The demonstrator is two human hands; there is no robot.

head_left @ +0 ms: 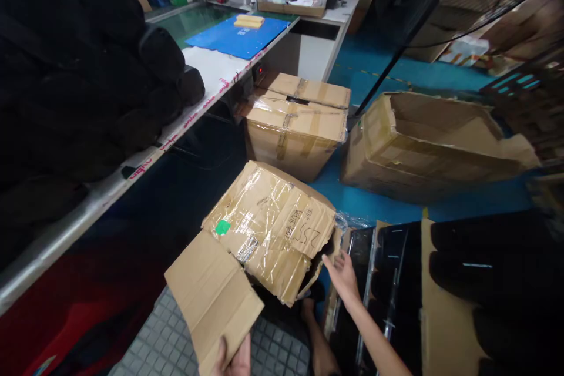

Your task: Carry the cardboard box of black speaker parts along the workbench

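You have a battered, tape-covered cardboard box (268,229) lifted in front of you, over the grey studded floor mat (171,346), its torn flaps hanging open toward you. Your left hand (233,361) pinches the near edge of the loose flap (214,299) at the bottom of the view, thumb on top. Your right hand (341,276) is spread open with the fingers apart, just beside the box's torn right corner; you cannot tell whether it touches the cardboard. To the right of that hand stands a carton of black packed goods (440,288), split by a cardboard divider. Beyond the held box, on the blue floor, a taped sealed box (295,129) stands beside an opened, sagging carton (432,144). On your left runs a workbench (207,79), with black rolled bundles (88,70) piled along its near edge and a blue mat (238,38) toward its far end.
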